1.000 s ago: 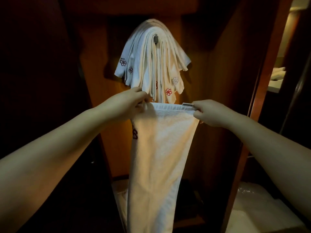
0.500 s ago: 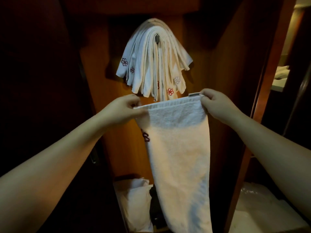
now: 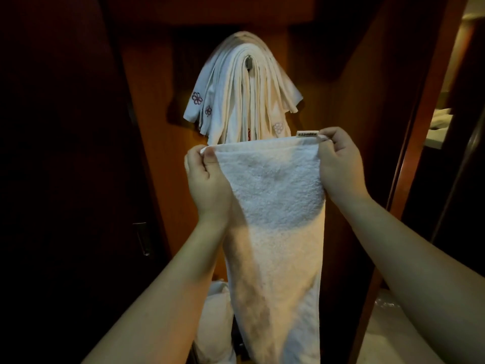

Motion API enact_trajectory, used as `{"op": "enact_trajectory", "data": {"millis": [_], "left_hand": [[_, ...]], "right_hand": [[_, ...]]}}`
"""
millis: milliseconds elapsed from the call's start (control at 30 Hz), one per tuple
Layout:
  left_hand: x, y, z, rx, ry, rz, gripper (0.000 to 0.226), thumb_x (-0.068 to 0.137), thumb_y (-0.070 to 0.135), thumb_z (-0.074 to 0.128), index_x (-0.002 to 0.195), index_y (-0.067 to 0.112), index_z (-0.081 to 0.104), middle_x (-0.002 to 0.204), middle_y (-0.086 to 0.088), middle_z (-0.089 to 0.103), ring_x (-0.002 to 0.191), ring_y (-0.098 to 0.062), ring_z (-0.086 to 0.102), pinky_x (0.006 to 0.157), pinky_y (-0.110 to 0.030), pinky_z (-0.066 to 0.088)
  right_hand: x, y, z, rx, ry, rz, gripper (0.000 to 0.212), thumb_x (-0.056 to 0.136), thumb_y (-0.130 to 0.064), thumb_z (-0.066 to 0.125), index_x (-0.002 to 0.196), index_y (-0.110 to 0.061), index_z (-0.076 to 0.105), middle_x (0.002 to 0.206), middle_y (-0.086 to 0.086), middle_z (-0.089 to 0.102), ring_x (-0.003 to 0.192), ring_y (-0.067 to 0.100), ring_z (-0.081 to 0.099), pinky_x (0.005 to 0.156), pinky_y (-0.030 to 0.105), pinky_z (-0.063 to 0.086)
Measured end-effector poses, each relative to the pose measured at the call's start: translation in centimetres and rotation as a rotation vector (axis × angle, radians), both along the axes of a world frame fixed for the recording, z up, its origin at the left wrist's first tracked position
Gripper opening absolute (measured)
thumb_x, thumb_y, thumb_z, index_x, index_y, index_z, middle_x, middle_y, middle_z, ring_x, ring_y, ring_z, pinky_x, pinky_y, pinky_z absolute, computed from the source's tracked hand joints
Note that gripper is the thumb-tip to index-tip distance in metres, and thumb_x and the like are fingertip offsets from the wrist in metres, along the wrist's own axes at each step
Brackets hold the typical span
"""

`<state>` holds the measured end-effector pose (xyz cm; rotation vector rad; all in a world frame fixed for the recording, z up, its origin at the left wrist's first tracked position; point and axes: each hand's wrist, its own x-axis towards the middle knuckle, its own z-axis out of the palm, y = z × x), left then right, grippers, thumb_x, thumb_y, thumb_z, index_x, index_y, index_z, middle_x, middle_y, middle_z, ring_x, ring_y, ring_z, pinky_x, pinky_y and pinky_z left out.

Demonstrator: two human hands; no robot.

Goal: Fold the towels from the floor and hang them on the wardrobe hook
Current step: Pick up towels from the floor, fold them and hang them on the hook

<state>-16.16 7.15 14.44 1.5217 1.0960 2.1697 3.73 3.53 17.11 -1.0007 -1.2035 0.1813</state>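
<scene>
A white terry towel (image 3: 273, 211) hangs lengthwise in front of me, its top edge stretched level. My left hand (image 3: 206, 179) pinches the towel's top left corner. My right hand (image 3: 339, 166) pinches the top right corner, beside a small label. Behind it, several folded white towels (image 3: 236, 88) with small flower embroidery are draped over the metal wardrobe hook (image 3: 248, 61) on the wooden back panel. The held towel's top edge covers the lower ends of the hung towels.
More white cloth (image 3: 215, 319) lies low behind the held towel, near the wardrobe floor. A dark door with a metal handle (image 3: 143, 240) stands at the left. A wooden wardrobe frame (image 3: 409, 153) rises at the right, with pale floor (image 3: 393, 334) beyond.
Both hands have spread apart and drawn the towel's top edge wider and flat. The towel now hangs nearer to me and covers more of the hung towels' lower ends.
</scene>
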Motion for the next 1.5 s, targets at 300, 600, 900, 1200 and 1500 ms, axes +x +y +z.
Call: {"op": "enact_trajectory", "data": {"millis": [300, 600, 900, 1200, 1500], "left_hand": [[-0.9, 1.3, -0.4, 0.000, 0.121, 0.139, 0.029, 0.107, 0.036, 0.034, 0.098, 0.018, 0.054, 0.097, 0.010, 0.050, 0.078, 0.014, 0.048, 0.060, -0.003, 0.034], [-2.5, 0.8, 0.1, 0.109, 0.242, 0.053, 0.021, 0.106, 0.026, 0.041, 0.092, 0.020, 0.056, 0.077, 0.011, 0.052, 0.071, 0.000, 0.049, 0.063, -0.022, 0.040], [-3.5, 0.7, 0.9, -0.005, 0.217, -0.159, 0.025, 0.103, 0.025, 0.048, 0.082, 0.034, 0.057, 0.071, 0.028, 0.058, 0.069, 0.011, 0.051, 0.062, -0.007, 0.038], [-4.4, 0.7, -0.3, -0.037, 0.333, -0.177, 0.025, 0.103, 0.030, 0.045, 0.082, 0.036, 0.057, 0.074, 0.015, 0.058, 0.068, 0.006, 0.051, 0.059, -0.010, 0.038], [-4.4, 0.2, -1.7, -0.022, 0.377, -0.233, 0.022, 0.100, 0.038, 0.046, 0.084, 0.045, 0.059, 0.078, 0.018, 0.061, 0.070, 0.005, 0.053, 0.062, -0.012, 0.040]], "right_hand": [[-0.9, -0.6, -0.7, 0.057, -0.032, -0.007, 0.026, 0.094, -0.018, 0.046, 0.081, -0.038, 0.058, 0.061, -0.024, 0.056, 0.048, -0.003, 0.043, 0.043, 0.010, 0.031], [0.0, -0.2, -1.4, 0.061, -0.102, -0.018, 0.027, 0.095, -0.017, 0.044, 0.085, -0.039, 0.056, 0.061, -0.022, 0.053, 0.049, 0.001, 0.041, 0.042, 0.015, 0.030], [0.7, 1.2, -2.6, -0.164, -0.077, 0.032, 0.031, 0.096, -0.032, 0.044, 0.080, -0.053, 0.059, 0.063, -0.019, 0.059, 0.051, 0.000, 0.048, 0.044, 0.016, 0.036], [2.9, 2.0, -6.0, -0.446, -0.029, 0.387, 0.073, 0.064, -0.047, 0.085, 0.129, -0.052, 0.051, 0.125, -0.009, 0.069, 0.107, 0.009, 0.070, 0.086, 0.028, 0.056], [1.7, 2.0, -11.6, -0.473, 0.742, 0.825, 0.077, 0.061, -0.022, 0.094, 0.130, -0.008, 0.064, 0.127, 0.018, 0.068, 0.117, 0.032, 0.066, 0.083, 0.043, 0.059]]}}
